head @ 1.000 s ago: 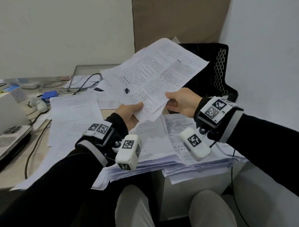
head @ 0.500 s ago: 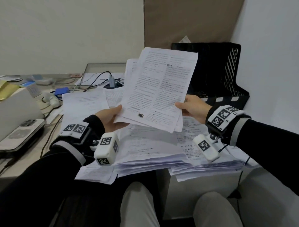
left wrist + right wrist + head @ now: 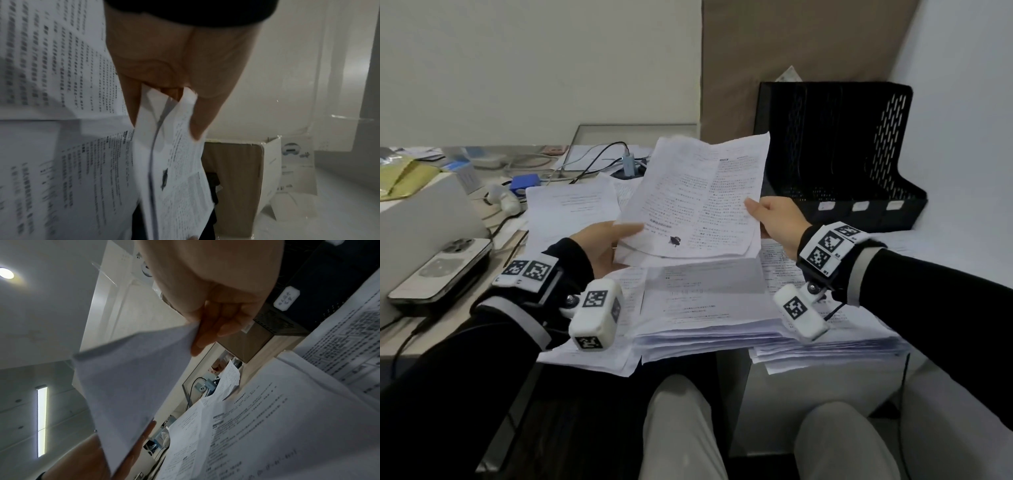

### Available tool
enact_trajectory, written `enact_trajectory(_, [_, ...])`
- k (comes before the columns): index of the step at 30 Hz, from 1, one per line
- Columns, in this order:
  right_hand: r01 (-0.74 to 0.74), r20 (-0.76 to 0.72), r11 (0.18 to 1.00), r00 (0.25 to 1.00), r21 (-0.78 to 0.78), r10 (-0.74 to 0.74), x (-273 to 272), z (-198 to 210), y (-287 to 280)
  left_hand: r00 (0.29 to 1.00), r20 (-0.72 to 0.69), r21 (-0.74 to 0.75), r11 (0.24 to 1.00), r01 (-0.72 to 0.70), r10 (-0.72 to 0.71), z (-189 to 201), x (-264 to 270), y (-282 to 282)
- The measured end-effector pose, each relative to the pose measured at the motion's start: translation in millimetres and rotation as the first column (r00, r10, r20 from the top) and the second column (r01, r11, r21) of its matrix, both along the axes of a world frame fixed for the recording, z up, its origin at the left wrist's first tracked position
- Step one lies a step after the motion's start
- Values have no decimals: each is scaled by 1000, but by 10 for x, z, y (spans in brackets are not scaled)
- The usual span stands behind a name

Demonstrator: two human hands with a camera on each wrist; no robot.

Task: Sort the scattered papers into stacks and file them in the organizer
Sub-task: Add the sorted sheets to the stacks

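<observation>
At the far left a phone (image 3: 440,270) is lying on a white box, with cables (image 3: 599,161) and a blue item (image 3: 525,183) sitting behind it on the table (image 3: 448,325). The left hand (image 3: 602,246) is gripping the lower left corner of a small sheaf of printed papers (image 3: 698,195), thumb on top and fingers underneath (the left wrist view is showing the sheets fanning apart between them). The sheaf is being held tilted up above the table, clear of the stacks below. The right hand (image 3: 777,221) is pinching the sheaf's right edge between thumb and fingers (image 3: 207,337). Beneath both hands, two thick stacks of paper (image 3: 709,308) are resting side by side at the table's near edge, with loose sheets (image 3: 571,209) lying further left. Further right, the black mesh organizer (image 3: 839,154) is standing upright at the back, just beyond the right hand, its slots looking dark. Pale walls are closing in the corner, with a brown panel (image 3: 791,41) behind the organizer.
</observation>
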State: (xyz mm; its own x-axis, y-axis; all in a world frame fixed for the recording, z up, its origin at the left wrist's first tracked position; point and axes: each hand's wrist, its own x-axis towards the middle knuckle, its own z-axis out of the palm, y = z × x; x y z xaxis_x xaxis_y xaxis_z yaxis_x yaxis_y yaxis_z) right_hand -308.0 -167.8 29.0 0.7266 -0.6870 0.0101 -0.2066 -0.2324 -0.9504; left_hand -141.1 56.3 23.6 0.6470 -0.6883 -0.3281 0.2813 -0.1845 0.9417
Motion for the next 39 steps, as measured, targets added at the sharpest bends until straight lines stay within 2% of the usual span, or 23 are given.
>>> enact_trajectory(2, [-13, 12, 1000, 1000, -12, 13, 5, -16, 13, 994, -77, -11, 996, -83, 82, 14, 58, 4])
enact_trajectory(4, [-31, 1, 999, 1000, -39, 31, 8, -46, 5, 990, -84, 8, 994, -112, 113, -18, 103, -18])
enact_trajectory(6, [-19, 3, 999, 1000, -50, 19, 11, -74, -12, 995, -57, 52, 996, -75, 78, -75, 112, -39])
enact_trajectory(9, [-2, 32, 1000, 999, 28, 1, 22, -103, -54, 1000, -15, 69, 998, 6, -4, -136, 109, -37])
enact_trajectory(12, [-119, -5, 978, 993, 169, 122, 26, -75, -49, 998, 58, 38, 999, -24, 21, -168, 122, -36])
enact_trajectory(15, [-228, -92, 947, 963, 227, 254, 31, -50, 7, 992, 117, 21, 998, -54, 51, -204, 147, -50])
enact_trajectory(22, [-124, -34, 972, 991, 197, 133, 113, -108, 132, 976, 214, 57, 998, -40, 27, -106, 199, 82])
enact_trajectory(26, [-159, -73, 975, 982, 153, 172, 221, -86, 368, 964, 250, 100, 988, -117, 89, -11, 319, 376])
enact_trajectory(28, [-220, -125, 967, 964, 132, 236, 281, -71, 545, 967, 236, 162, 978, -133, 93, 10, 364, 596])
enact_trajectory(32, [-325, -217, 924, 905, 202, 366, 406, -130, 941, 975, 207, 289, 948, -137, 78, -54, 368, 1055])
enact_trajectory(39, [-377, -375, 874, 796, 307, 475, 530, -429, 1416, 959, 252, 480, 843, -243, 133, -387, 281, 1450])
